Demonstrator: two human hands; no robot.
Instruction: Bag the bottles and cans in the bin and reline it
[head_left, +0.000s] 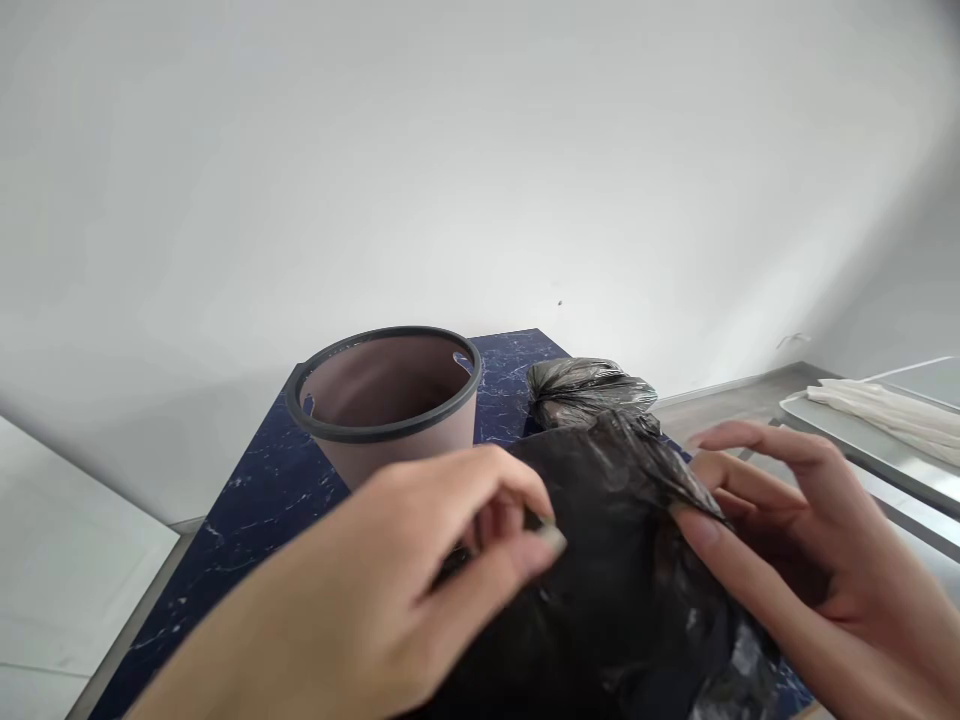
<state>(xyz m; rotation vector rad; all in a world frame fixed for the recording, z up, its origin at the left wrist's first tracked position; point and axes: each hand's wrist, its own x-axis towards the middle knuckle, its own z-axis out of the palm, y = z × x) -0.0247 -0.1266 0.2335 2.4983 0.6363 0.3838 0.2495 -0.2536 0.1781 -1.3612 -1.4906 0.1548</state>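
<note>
A black plastic garbage bag (592,600) spreads between my two hands, crumpled along its top. My left hand (420,570) is closed in a pinch at the bag's left side, its fingertips slightly blurred. On the other side, my right hand (810,540) grips a fold of the bag between thumb and fingers. Beyond my left hand stands an upright trash can (405,455), pinkish-brown with a dark rim and cut-out handles; no liner shows in it. Behind the held bag lies a bunched bundle of black bags (592,388).
The trash can and bundle rest on a dark blue marble-patterned table (255,530) against a white wall (480,170). At the right is a rack (892,430) with white cloth (885,415) on it. A white panel (67,560) stands at the left.
</note>
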